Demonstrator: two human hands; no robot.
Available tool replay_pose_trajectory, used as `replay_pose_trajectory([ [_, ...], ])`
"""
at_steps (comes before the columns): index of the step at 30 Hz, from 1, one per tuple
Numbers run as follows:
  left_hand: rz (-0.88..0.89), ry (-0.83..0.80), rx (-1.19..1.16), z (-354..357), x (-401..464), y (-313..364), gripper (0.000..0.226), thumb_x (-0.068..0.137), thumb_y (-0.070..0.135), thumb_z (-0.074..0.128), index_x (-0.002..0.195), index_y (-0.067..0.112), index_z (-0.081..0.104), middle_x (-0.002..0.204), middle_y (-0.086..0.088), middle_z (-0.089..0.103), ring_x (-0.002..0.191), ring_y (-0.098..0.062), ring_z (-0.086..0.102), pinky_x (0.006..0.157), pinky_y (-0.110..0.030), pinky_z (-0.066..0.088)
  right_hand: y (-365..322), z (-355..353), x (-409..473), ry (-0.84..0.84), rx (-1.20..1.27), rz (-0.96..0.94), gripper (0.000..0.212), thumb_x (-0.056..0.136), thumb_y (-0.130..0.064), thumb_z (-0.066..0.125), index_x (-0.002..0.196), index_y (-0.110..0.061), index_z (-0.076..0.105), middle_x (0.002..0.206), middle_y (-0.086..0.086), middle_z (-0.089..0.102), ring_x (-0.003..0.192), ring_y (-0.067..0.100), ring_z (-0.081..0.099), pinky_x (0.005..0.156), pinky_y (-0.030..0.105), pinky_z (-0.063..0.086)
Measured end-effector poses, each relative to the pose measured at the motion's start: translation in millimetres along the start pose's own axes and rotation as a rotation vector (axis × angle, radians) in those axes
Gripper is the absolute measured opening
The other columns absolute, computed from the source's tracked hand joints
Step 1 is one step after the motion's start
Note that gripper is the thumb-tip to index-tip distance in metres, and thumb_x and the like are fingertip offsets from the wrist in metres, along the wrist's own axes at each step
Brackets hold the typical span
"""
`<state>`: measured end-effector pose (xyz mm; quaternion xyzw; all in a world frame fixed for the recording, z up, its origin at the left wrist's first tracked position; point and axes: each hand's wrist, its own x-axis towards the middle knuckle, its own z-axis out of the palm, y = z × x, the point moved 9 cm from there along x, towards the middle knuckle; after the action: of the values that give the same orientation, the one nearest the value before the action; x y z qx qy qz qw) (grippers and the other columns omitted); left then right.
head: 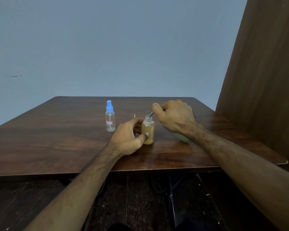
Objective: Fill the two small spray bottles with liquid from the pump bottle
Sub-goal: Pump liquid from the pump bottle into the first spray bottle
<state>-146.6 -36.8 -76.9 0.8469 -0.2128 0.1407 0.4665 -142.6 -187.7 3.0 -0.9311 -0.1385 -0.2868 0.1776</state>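
Left hand (129,136) — uncapped amber-filled spray bottle (148,131) gripped | right hand (173,116) — pump nozzle (151,114) clasped above its mouth | capped spray bottle (110,116) left of it.

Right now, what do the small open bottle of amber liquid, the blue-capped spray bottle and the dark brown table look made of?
Small open bottle: likely clear plastic; amber liquid shows through the wall.
Blue-capped spray bottle: clear plastic body, dip tube visible inside; opaque matte blue plastic cap.
Dark brown table: wood or wood-look laminate, grain pattern, semi-gloss sheen.
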Motion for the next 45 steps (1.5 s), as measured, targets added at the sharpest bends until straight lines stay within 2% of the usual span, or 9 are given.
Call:
replay_pose_trajectory([
  [3, 0.004, -0.003, 0.020, -0.2, 0.7, -1.1, 0.043, 0.085, 0.021, 0.075, 0.126, 0.018, 0.063, 0.105, 0.011, 0.072, 0.095, -0.002, 0.069, 0.091, -0.028, 0.057, -1.0, 2.1, 0.3, -0.009, -0.001, 0.011, 0.067, 0.098, -0.058, 0.040, 0.050, -0.013, 0.054, 0.046, -0.002, 0.049, 0.048, 0.019, 0.050, 0.057, 0.029, 0.043],
  [9, 0.013, 0.011, 0.030, -1.3, 0.7, 0.7, 0.045, 0.086, 0.020, 0.075, 0.128, 0.018, 0.061, 0.104, 0.011, 0.071, 0.095, -0.002, 0.069, 0.089, -0.023, 0.056, -3.2, 2.5, 0.3, -0.002, -0.018, -0.006, 0.066, 0.099, -0.053, 0.042, 0.047, -0.014, 0.046, 0.043, -0.003, 0.043, 0.045, 0.017, 0.044, 0.055, 0.029, 0.036],
  [15, 0.005, 0.008, 0.029, -1.2, 0.0, 0.2, 0.045, 0.083, 0.025, 0.074, 0.126, 0.019, 0.062, 0.104, 0.010, 0.073, 0.095, -0.003, 0.070, 0.091, -0.029, 0.057, -3.8, 0.6, -0.3, 0.017, -0.030, -0.038, 0.063, 0.101, -0.047, 0.042, 0.047, -0.015, 0.046, 0.043, -0.004, 0.041, 0.044, 0.016, 0.040, 0.054, 0.028, 0.034],
  [20, -0.003, 0.006, 0.026, -1.4, -0.2, 0.1, 0.042, 0.084, 0.019, 0.075, 0.124, 0.020, 0.063, 0.102, 0.015, 0.071, 0.094, -0.001, 0.069, 0.092, -0.029, 0.057, 0.4, 1.7, 2.1, -0.011, 0.005, 0.009, 0.065, 0.099, -0.053, 0.039, 0.058, -0.010, 0.065, 0.058, 0.004, 0.066, 0.057, 0.022, 0.059, 0.064, 0.034, 0.047],
  [23, -0.008, 0.001, 0.021, -1.3, -0.9, 1.3, 0.046, 0.080, 0.027, 0.073, 0.124, 0.020, 0.063, 0.102, 0.014, 0.071, 0.093, 0.000, 0.069, 0.092, -0.029, 0.057, 0.7, 1.9, 2.2, -0.013, 0.001, 0.018, 0.071, 0.097, -0.062, 0.037, 0.060, -0.010, 0.069, 0.061, 0.005, 0.070, 0.061, 0.023, 0.064, 0.067, 0.034, 0.051],
  [31, -0.009, -0.001, 0.033, -2.2, -1.1, 0.0, 0.041, 0.085, 0.022, 0.075, 0.125, 0.022, 0.062, 0.104, 0.015, 0.070, 0.095, 0.000, 0.068, 0.091, -0.028, 0.057, -1.1, -1.1, 0.4, 0.001, 0.020, 0.000, 0.066, 0.098, -0.053, 0.038, 0.058, -0.009, 0.066, 0.059, 0.006, 0.069, 0.056, 0.023, 0.061, 0.063, 0.033, 0.051],
  [37, -0.003, -0.004, 0.032, -1.1, -0.3, 1.8, 0.038, 0.087, 0.020, 0.076, 0.117, 0.033, 0.056, 0.105, 0.016, 0.069, 0.097, 0.000, 0.067, 0.091, -0.026, 0.056, -5.1, -1.8, 0.3, -0.015, 0.003, -0.027, 0.063, 0.102, -0.043, 0.042, 0.046, -0.016, 0.045, 0.045, -0.004, 0.043, 0.045, 0.016, 0.040, 0.054, 0.029, 0.034],
  [42, -0.008, -0.005, 0.025, -1.0, -0.9, 1.1, 0.041, 0.080, 0.032, 0.073, 0.119, 0.031, 0.060, 0.105, 0.013, 0.072, 0.096, -0.001, 0.069, 0.092, -0.034, 0.058, 0.7, -0.2, 2.1, -0.019, 0.024, -0.003, 0.063, 0.097, -0.051, 0.037, 0.059, -0.010, 0.067, 0.059, 0.004, 0.069, 0.057, 0.023, 0.061, 0.064, 0.034, 0.054],
  [45, -0.007, -0.004, 0.030, -0.6, -0.7, -0.2, 0.041, 0.084, 0.027, 0.075, 0.122, 0.027, 0.061, 0.106, 0.014, 0.071, 0.096, 0.000, 0.068, 0.093, -0.033, 0.057, 1.5, -0.9, 2.7, 0.000, 0.026, 0.005, 0.069, 0.097, -0.056, 0.036, 0.063, -0.008, 0.071, 0.063, 0.007, 0.072, 0.060, 0.025, 0.065, 0.066, 0.034, 0.055],
])
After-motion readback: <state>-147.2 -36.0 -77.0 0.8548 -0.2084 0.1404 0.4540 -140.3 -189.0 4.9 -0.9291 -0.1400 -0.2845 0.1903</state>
